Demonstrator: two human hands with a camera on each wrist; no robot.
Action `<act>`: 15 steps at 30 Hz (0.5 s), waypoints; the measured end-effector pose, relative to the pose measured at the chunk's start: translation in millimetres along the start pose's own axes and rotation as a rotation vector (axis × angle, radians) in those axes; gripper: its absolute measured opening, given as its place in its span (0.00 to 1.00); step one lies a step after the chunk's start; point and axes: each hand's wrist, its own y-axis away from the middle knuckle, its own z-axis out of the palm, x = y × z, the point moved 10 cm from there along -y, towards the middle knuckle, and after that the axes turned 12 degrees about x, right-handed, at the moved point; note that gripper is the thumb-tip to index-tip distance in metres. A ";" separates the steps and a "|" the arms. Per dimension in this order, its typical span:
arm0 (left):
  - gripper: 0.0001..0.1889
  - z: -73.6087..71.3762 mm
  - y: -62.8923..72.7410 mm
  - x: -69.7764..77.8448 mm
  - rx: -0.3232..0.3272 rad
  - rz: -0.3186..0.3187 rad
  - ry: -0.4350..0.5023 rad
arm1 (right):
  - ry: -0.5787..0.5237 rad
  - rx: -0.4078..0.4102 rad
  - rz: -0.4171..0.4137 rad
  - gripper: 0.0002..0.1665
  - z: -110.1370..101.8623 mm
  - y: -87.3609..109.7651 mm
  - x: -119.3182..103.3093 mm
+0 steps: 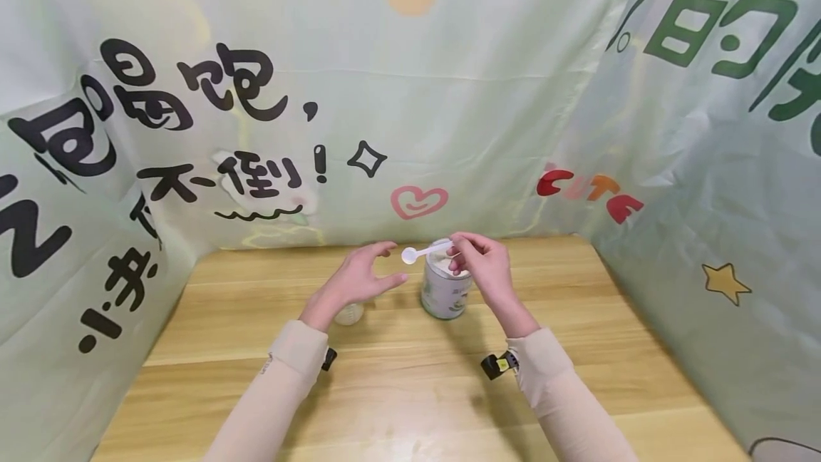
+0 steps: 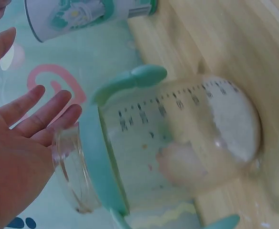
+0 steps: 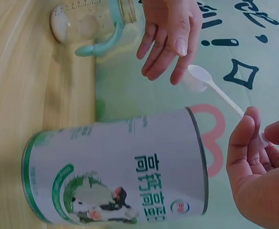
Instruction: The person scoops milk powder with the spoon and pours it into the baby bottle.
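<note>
My right hand (image 1: 489, 271) pinches the handle of a small white scoop (image 1: 410, 255) above and in front of an open milk powder can (image 1: 444, 296). The right wrist view shows the scoop's bowl (image 3: 196, 76) pointing towards the left hand; whether powder is in it I cannot tell. Pale powder shows at the can's mouth. My left hand (image 1: 359, 275) is spread, fingers apart, holding nothing. Below it stands a clear baby bottle (image 2: 153, 138) with a green collar and handles, uncapped, with white powder (image 2: 234, 119) at its bottom.
Both things stand on a wooden table (image 1: 398, 391). Printed cloth (image 1: 346, 98) hangs behind and at both sides, close to the table's edges. A dark wrist camera (image 1: 497, 366) sits on the right sleeve, and another is partly visible at the left cuff.
</note>
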 end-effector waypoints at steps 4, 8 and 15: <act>0.41 5.8 -2.8 3.9 -0.007 -0.001 0.002 | 0.003 0.015 -0.009 0.18 -7.3 -1.5 -1.5; 0.41 11.5 -6.0 8.9 -0.017 0.007 0.012 | -0.012 0.024 -0.022 0.17 -14.1 -3.1 -2.8; 0.43 23.3 -10.6 16.9 -0.039 0.019 0.032 | -0.022 0.040 -0.025 0.15 -25.9 -4.9 -2.0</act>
